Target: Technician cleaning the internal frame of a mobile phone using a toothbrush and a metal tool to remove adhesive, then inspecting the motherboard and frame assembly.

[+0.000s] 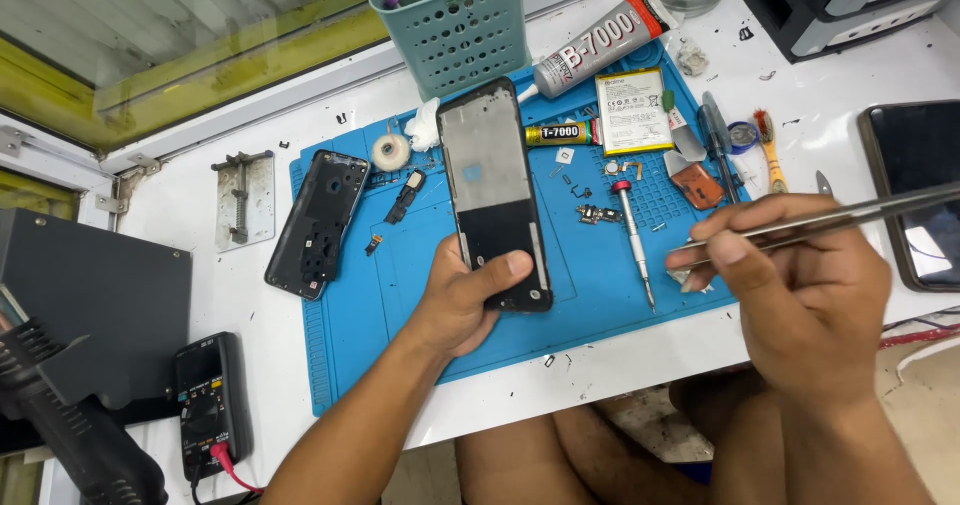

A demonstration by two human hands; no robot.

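I'm gripping a flat, glossy black phone frame (493, 190) in my left hand (462, 300); my right hand (800, 295) is pinching slim steel tweezers (810, 223), their tips seemingly empty.

I see a white counter (830, 85) carrying a blue work mat (420, 295) mid-frame, a perforated teal basket (455, 30) at top, a black multimeter (210, 405) lower left, and a metal clamp plate (243, 200) upper left.
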